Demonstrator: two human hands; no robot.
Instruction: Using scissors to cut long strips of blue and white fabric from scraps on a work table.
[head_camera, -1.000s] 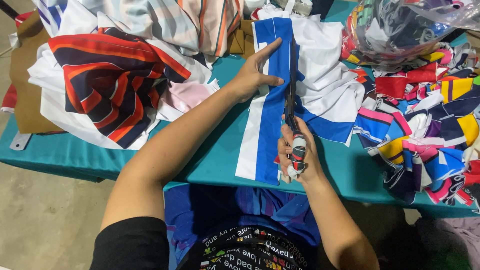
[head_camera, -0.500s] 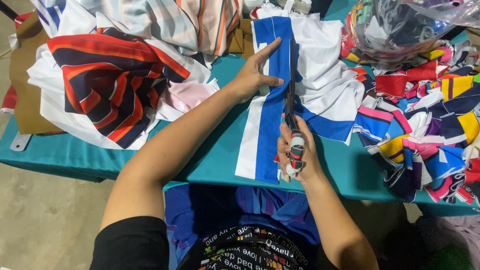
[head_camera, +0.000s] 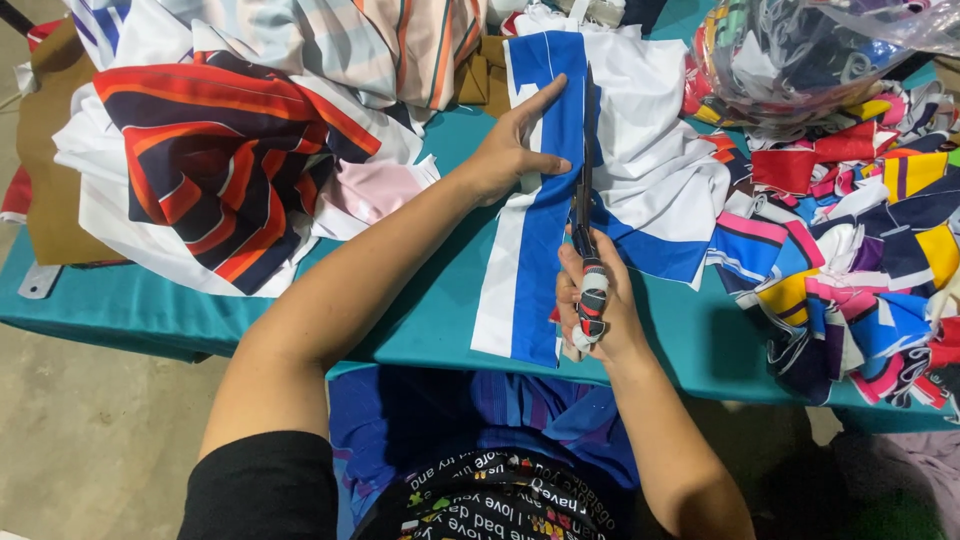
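Left hand: the left hand (head_camera: 512, 150) lies flat on the blue and white cloth (head_camera: 545, 215), palm down. The fingers are stretched forward and only a little spread, the thumb points to the right toward the blades. It grips nothing, it only presses the cloth onto the table.
Right hand: the right hand (head_camera: 597, 300) is closed around the handles of the scissors (head_camera: 585, 210). The handles are wrapped with striped tape, and the fingers go around them tightly.
Scissors: the long dark blades point away from the person, along the blue stripe, just beside the left thumb. How far the blades are open I cannot tell, because they look like one thin line from here.
Cloth: it lies on the teal table (head_camera: 130, 300), from the front edge up to the far side, with its near end hanging a little over the edge.
Around: a striped pile in navy, red and white (head_camera: 215, 175) is to the left, well apart from the scissors. Many small colourful scraps (head_camera: 850, 250) are to the right, and a clear plastic bag (head_camera: 810, 55) with more cloth is above them.
Hidden: the right palm and the handle loops are covered by the fingers. The bag and the piles are cut off by the picture edges.
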